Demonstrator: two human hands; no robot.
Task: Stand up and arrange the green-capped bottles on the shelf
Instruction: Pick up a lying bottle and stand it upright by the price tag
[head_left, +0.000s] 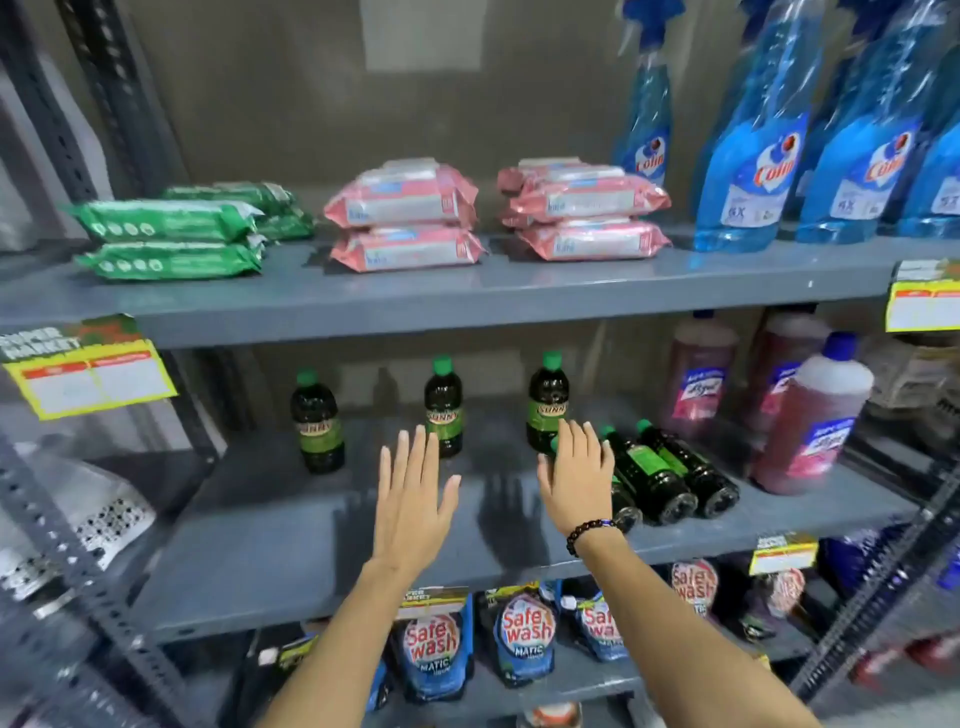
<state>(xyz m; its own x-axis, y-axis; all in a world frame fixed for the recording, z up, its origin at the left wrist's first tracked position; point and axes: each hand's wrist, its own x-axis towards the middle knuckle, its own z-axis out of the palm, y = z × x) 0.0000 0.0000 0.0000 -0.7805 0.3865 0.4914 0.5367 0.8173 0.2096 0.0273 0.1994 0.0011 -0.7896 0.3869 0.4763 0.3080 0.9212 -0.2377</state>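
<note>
Grey metal shelf (291, 525) in a shop aisle; left hand (410, 499) and right hand (576, 483) spread, empty.

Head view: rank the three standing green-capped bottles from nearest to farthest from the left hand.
From the left hand:
1. Middle bottle, just beyond the fingertips.
2. Left bottle, off to the left; second, though not by much.
3. Right bottle, farthest, beside the right hand.

shelf (291, 540): matt grey metal; green-capped bottles (670, 473): glossy dark plastic; wipe packs (400, 205): shiny film
</note>
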